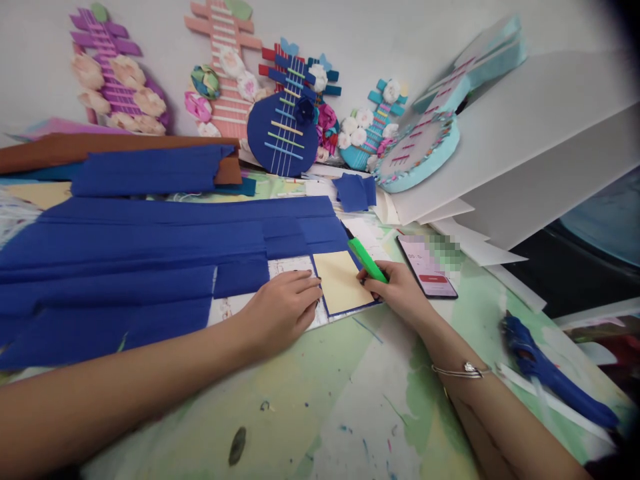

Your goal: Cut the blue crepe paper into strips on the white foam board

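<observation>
My right hand (400,290) is closed around a bright green utility knife (367,259), its dark blade end angled up and away to the left. Under it is a pale yellow rectangular card (343,281) lying on a slightly larger piece of blue paper, whose edge shows along the card's sides. My left hand (287,303) rests flat at the card's left edge, fingers stretched out on a white printed sheet (235,307). Wide strips of blue crepe-like paper (150,233) spread over the table to the left of that hand.
A phone (427,267) lies right of my right hand. A blue glue gun (550,367) sits at the table's right side. Several decorated paper instruments (283,133) lean against the wall behind. White boards (515,147) stand at the right. A folded blue piece (355,192) lies farther back.
</observation>
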The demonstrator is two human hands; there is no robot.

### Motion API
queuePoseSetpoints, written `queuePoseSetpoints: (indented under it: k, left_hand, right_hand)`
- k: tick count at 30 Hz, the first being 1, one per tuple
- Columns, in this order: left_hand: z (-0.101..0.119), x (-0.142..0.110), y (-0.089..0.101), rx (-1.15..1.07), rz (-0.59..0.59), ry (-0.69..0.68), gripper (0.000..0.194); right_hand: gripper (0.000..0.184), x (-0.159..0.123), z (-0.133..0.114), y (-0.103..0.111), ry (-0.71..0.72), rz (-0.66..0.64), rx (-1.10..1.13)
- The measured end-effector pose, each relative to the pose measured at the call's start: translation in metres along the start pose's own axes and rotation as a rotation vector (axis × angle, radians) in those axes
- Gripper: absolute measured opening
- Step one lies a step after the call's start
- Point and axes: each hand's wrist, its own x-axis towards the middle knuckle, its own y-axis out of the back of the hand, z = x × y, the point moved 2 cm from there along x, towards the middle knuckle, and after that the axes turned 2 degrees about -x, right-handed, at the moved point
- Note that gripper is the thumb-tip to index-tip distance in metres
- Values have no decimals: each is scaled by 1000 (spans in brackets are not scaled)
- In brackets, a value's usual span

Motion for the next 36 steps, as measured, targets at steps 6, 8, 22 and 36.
queuePoseSetpoints:
  k: [6, 8, 22, 36]
  left_hand:
    - [0, 1, 1, -16, -11, 12, 24]
    - [0, 2, 2, -19, -16, 16, 24]
    - [0, 1, 0, -11, -23, 15, 23]
    - [1, 2, 2, -16, -51, 21, 23]
  right_hand:
    - [19, 1, 0, 1, 40, -9, -90]
    - [19, 0, -1, 2, 49, -14, -108]
    - [18, -1, -5, 0, 90, -41, -201]
    - [18, -2, -5, 1, 112, -57, -184]
